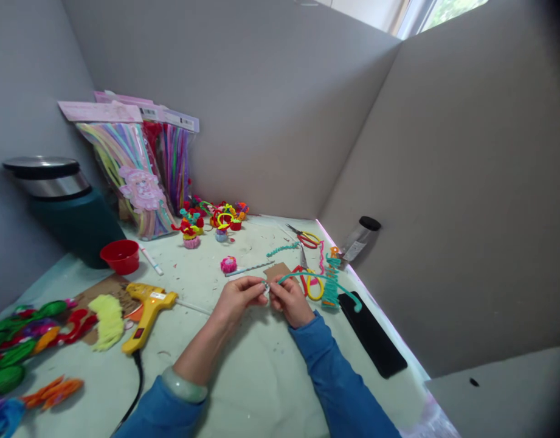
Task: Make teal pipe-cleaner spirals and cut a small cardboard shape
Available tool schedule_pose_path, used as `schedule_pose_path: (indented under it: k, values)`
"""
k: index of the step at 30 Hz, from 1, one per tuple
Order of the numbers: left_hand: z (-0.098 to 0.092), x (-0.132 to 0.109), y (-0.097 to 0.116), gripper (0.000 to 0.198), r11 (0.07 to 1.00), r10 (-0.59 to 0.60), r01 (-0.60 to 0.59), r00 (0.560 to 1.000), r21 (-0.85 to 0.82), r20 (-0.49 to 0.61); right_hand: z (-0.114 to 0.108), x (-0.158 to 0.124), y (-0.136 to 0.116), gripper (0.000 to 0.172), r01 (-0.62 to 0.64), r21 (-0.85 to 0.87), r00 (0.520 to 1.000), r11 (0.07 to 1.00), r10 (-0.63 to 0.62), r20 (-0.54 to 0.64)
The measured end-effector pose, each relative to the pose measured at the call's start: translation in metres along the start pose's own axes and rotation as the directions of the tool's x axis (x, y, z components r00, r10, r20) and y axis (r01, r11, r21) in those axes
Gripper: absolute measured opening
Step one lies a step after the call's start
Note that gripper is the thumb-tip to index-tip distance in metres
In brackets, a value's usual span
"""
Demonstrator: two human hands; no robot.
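Note:
My left hand [243, 296] and my right hand [289, 299] meet over the middle of the table, fingertips pinched close together. Between them runs a teal pipe cleaner [318, 275], whose free length arcs out to the right and ends in a curl above a black phone-like slab. A small pale bit shows at the fingertips, too small to make out. Just beyond the hands lie a piece of brown cardboard [276, 270] and a thin patterned rod [250, 268]. Two pairs of scissors with red and yellow handles [315, 286] rest to the right.
A yellow glue gun [147, 313] with a black cord lies left of my left arm. Farther left stand a red cup [121, 257] and a teal bottle [74, 219]. Small pipe cleaner figures [191, 231] sit at the back, before bagged pipe cleaners [124, 164]. The black slab [373, 334] lies right.

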State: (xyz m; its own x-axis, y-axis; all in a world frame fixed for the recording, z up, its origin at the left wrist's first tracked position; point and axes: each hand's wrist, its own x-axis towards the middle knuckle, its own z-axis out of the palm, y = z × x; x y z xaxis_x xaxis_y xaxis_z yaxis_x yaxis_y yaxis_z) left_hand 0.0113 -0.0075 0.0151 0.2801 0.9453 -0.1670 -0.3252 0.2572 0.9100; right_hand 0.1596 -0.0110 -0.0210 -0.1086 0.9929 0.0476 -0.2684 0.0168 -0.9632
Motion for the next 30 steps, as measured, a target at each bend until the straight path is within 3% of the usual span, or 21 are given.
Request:
schedule_pose_path:
  k: [5,10,14,18,23,27,30]
  values:
    - [-0.002,-0.002,0.000,0.028,0.995,-0.045,0.054,0.993,-0.082,0.107,0.000,0.000,0.001,0.026,-0.027,0.034,1.000,0.999,0.027,0.010]
    - [-0.003,-0.001,-0.001,0.026,0.996,-0.047,0.052,0.996,-0.076,0.070,0.002,0.002,-0.002,0.024,-0.004,0.118,0.997,0.993,0.013,-0.073]
    - [-0.006,0.002,-0.002,0.026,0.996,-0.063,0.063,0.998,-0.067,-0.004,-0.006,0.005,-0.013,0.025,0.095,0.264,0.976,0.960,-0.038,-0.215]
    - [-0.011,0.005,-0.002,0.024,0.990,-0.095,0.087,0.993,-0.112,-0.066,-0.030,0.008,-0.023,0.020,0.217,0.389,0.945,0.895,-0.091,-0.315]
    - [-0.016,0.010,-0.001,0.019,0.969,-0.101,0.071,0.988,-0.236,-0.116,-0.055,0.009,-0.029,0.014,0.380,0.448,0.874,0.809,-0.156,-0.459]
    - [-0.017,0.010,0.003,0.016,0.947,-0.116,0.059,0.979,-0.316,-0.166,-0.055,0.010,-0.032,0.017,0.517,0.380,0.802,0.767,-0.279,-0.528]
    - [-0.014,0.008,0.006,0.014,0.938,-0.108,0.044,0.980,-0.344,-0.169,-0.047,0.009,-0.030,0.017,0.551,0.144,0.750,0.822,-0.412,-0.518]
